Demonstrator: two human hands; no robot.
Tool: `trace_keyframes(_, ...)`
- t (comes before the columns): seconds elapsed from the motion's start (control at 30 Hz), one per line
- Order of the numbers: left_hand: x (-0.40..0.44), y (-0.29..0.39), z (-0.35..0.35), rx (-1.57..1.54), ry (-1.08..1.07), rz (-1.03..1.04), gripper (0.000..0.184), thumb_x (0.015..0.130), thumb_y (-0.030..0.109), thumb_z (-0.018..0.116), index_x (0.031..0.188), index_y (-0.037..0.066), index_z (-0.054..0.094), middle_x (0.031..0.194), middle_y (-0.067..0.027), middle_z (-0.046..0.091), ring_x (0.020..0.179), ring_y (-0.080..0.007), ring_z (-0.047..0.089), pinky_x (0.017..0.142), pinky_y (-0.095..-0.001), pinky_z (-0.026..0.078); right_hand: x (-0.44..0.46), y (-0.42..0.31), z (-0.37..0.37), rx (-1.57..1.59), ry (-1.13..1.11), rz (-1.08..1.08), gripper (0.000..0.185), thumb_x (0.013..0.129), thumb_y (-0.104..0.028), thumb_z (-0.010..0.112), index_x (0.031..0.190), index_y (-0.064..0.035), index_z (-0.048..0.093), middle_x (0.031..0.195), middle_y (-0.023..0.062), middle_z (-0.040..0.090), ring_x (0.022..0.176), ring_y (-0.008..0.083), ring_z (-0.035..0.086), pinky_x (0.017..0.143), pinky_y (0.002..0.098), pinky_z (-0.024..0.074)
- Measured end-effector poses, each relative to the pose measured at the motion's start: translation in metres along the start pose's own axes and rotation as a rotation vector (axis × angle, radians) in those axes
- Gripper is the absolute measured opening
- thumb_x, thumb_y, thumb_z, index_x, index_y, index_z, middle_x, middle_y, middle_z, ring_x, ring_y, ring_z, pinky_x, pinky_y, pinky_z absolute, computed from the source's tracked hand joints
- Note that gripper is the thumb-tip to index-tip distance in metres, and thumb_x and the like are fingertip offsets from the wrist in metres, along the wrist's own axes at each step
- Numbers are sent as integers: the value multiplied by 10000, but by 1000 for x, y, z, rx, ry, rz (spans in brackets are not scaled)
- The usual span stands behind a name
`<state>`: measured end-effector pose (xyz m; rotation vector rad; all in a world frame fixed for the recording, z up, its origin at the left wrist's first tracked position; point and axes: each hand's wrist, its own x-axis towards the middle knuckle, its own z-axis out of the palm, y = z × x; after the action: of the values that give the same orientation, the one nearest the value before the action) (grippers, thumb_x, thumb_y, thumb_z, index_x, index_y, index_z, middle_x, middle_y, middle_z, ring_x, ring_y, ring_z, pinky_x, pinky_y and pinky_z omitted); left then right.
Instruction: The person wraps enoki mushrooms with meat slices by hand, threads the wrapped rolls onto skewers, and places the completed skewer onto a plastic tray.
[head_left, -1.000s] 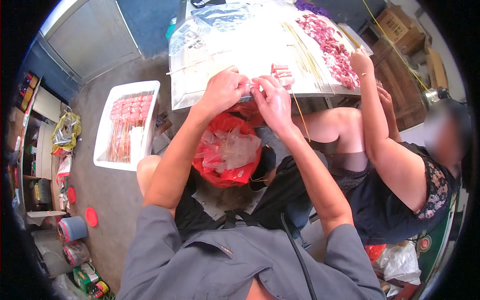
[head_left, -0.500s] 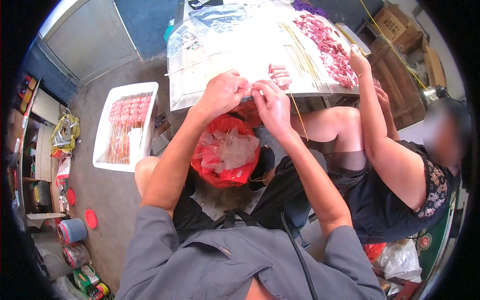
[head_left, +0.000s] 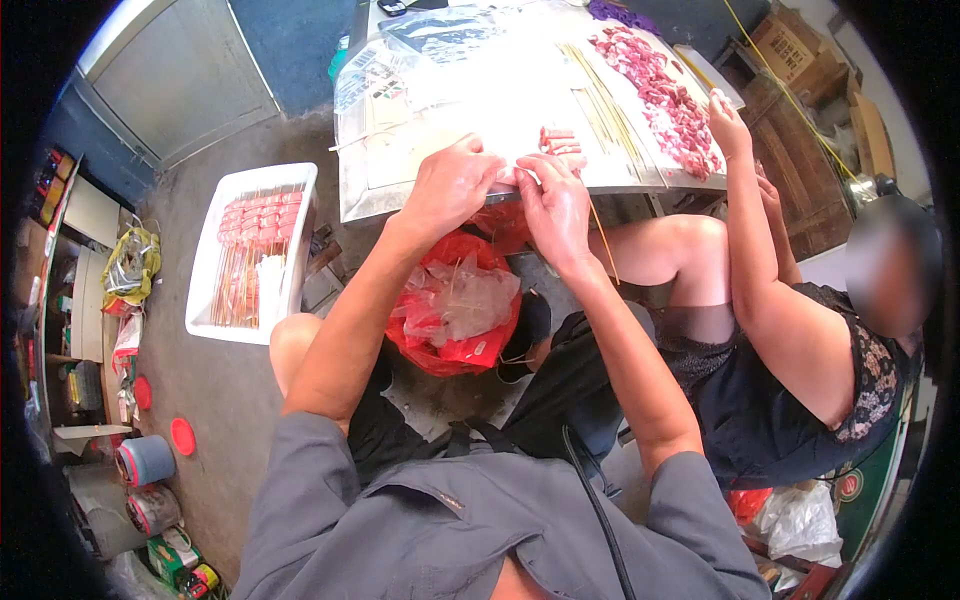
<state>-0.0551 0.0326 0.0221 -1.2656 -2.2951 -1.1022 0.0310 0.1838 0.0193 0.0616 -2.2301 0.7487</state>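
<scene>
At the front edge of the bright table (head_left: 390, 190), my left hand (head_left: 455, 185) and my right hand (head_left: 555, 205) meet fingertip to fingertip. The fingers of both are pinched around something small and pale that I cannot make out. Just beyond my right hand lie several rolled meat pieces (head_left: 560, 140), with a thin skewer (head_left: 603, 240) reaching down past the table edge. Bare skewers (head_left: 605, 110) lie further right, beside a long heap of cut raw meat (head_left: 660, 95). Below my hands sits a red bag (head_left: 475, 350) holding clear plastic.
A white tray (head_left: 195, 290) of meat skewers (head_left: 262, 215) stands on the left. Another person (head_left: 800, 370) sits at the right, one hand raised by the meat heap. Jars and red lids (head_left: 183, 436) are on the floor at left; cardboard boxes (head_left: 790, 50) are at the back right.
My hands have shifted slightly to the right, still close together. The other person's raised hand has moved a little to the right.
</scene>
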Motion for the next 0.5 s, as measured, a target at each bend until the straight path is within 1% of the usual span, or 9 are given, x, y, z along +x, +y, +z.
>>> trace_keyframes(0.17, 7, -4, 5, 179, -29, 6, 145, 856, 158, 606, 926, 74, 702, 903, -148, 604, 865, -327, 616, 741, -436, 490, 5, 0, -1, -73, -120, 15, 144, 858, -116, 648, 980, -49, 684, 976, 156, 679, 874, 352, 666, 753, 439, 532)
trace_keyframes(0.23, 9, -3, 11, 265, 187, 180, 192, 859, 144, 594, 1001, 50, 684, 994, -158, 629, 923, -327, 621, 769, -431, 493, 11, 1, -2, -118, -164, 38, 162, 847, -119, 659, 991, -50, 684, 972, 157, 680, 873, 347, 668, 754, 436, 534)
trace_keyframes(0.27, 9, -4, 11, 266, 187, 180, 192, 859, 144, 594, 1001, 50, 684, 994, -158, 629, 923, -327, 621, 769, -431, 493, 13, 2, -2, -130, -181, 45, 175, 836, -114, 666, 997, -49, 688, 956, 162, 684, 860, 344, 670, 753, 431, 535)
trace_keyframes(0.33, 10, -5, 10, 41, 67, 225, 220, 847, 111, 598, 1042, 31, 660, 1026, -174, 647, 959, -335, 626, 805, -426, 491, 13, 5, -1, -140, -197, 49, 190, 825, -109, 672, 1004, -48, 691, 941, 168, 688, 847, 342, 672, 752, 426, 536)
trace_keyframes(0.37, 9, -4, 9, 43, 67, 225, 220, 847, 111, 598, 1042, 31, 660, 1026, -174, 647, 959, -335, 626, 805, -426, 491, 9, 10, 1, -22, -196, 130, 223, 821, -109, 684, 1033, -41, 694, 925, 166, 696, 786, 311, 678, 720, 406, 539)
trace_keyframes(0.4, 8, -3, 7, -46, 43, 161, 206, 845, 84, 605, 1035, 25, 658, 991, -177, 655, 928, -322, 638, 791, -417, 497, 8, 8, 1, 95, -194, 211, 256, 817, -108, 696, 1063, -34, 697, 908, 165, 705, 725, 279, 684, 689, 387, 542)
trace_keyframes(0.43, 7, 0, 5, -135, 18, 98, 194, 843, 58, 613, 1028, 19, 655, 956, -180, 662, 897, -308, 649, 777, -407, 503, 7, 6, -1, 95, -192, 212, 256, 817, -108, 696, 1063, -34, 697, 908, 165, 705, 725, 279, 684, 689, 387, 542)
trace_keyframes(0.47, 6, 3, 3, -136, 18, 102, 194, 843, 58, 613, 1028, 19, 655, 956, -180, 662, 897, -308, 649, 777, -407, 503, 5, 3, -6, 191, -201, 303, 282, 832, -121, 705, 1094, -15, 691, 904, 154, 716, 667, 226, 669, 645, 354, 535)
trace_keyframes(0.5, 6, 7, 1, -296, 24, 15, 183, 853, 42, 618, 1030, 13, 653, 903, -163, 664, 842, -273, 651, 755, -380, 508, 5, -3, -13, 287, -210, 391, 311, 846, -133, 714, 1124, 3, 685, 899, 143, 726, 609, 173, 654, 601, 321, 528)
